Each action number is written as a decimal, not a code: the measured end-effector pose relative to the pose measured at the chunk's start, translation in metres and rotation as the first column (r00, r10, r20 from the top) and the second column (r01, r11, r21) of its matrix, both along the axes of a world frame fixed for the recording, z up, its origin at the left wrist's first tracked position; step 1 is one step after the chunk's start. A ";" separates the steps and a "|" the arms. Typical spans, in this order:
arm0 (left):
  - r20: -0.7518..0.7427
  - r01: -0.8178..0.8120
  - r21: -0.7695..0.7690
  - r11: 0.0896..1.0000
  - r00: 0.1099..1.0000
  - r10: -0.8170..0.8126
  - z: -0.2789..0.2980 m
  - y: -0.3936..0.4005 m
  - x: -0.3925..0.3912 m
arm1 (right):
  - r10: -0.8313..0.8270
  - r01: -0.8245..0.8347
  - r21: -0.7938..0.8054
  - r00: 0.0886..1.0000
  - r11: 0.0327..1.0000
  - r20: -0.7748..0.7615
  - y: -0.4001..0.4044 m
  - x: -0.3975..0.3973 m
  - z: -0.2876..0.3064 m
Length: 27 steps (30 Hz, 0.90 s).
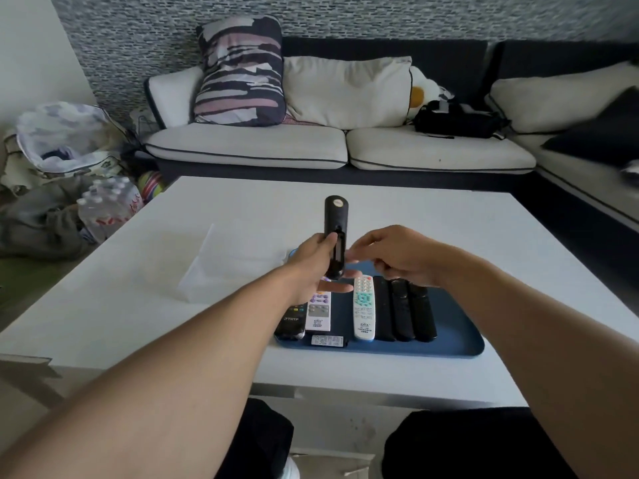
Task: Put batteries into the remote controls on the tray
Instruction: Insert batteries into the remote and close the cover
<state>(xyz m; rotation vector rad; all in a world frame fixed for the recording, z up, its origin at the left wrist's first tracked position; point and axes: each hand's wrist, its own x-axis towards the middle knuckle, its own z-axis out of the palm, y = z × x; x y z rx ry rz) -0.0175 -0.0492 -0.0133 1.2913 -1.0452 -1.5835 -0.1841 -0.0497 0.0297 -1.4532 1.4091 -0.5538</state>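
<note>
My left hand [313,267] grips a black remote [335,223] back side up above the blue tray [456,337]; its battery compartment is open. Right beside the open compartment is my right hand [397,257], with fingers curled; whether they pinch a battery is hidden by blur. On the tray lie a white remote [363,311], three black remotes [404,312], a white-and-purple remote [320,311], a black remote [292,321] at the left end and a loose black battery cover [328,341].
The tray sits on a white low table [484,243]. A sheet of white paper [235,264] lies left of the tray. A sofa with cushions [311,146] stands behind the table. Bags and a pack of water bottles [107,209] are on the floor at left.
</note>
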 end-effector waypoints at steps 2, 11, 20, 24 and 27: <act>-0.061 -0.033 -0.011 0.999 0.998 0.033 0.002 -0.004 -0.001 | -0.155 0.080 0.231 0.931 0.970 0.329 -0.006 -0.007 -0.002; -0.139 -0.095 0.026 0.995 0.985 0.098 0.001 -0.013 -0.006 | -0.326 0.193 0.274 0.714 0.942 0.619 -0.026 0.006 -0.003; -0.105 -0.024 0.056 0.998 0.994 0.030 -0.004 -0.016 -0.014 | -0.349 0.241 0.254 0.702 0.937 0.621 -0.047 0.002 -0.018; -0.134 -0.015 0.053 0.998 0.991 0.022 -0.008 -0.021 -0.012 | -0.354 0.251 0.250 0.686 0.935 0.635 -0.050 0.005 -0.022; -0.176 -0.024 0.078 0.997 0.984 0.038 -0.013 -0.023 -0.009 | -0.370 0.221 0.300 0.647 0.928 0.667 -0.050 0.009 -0.019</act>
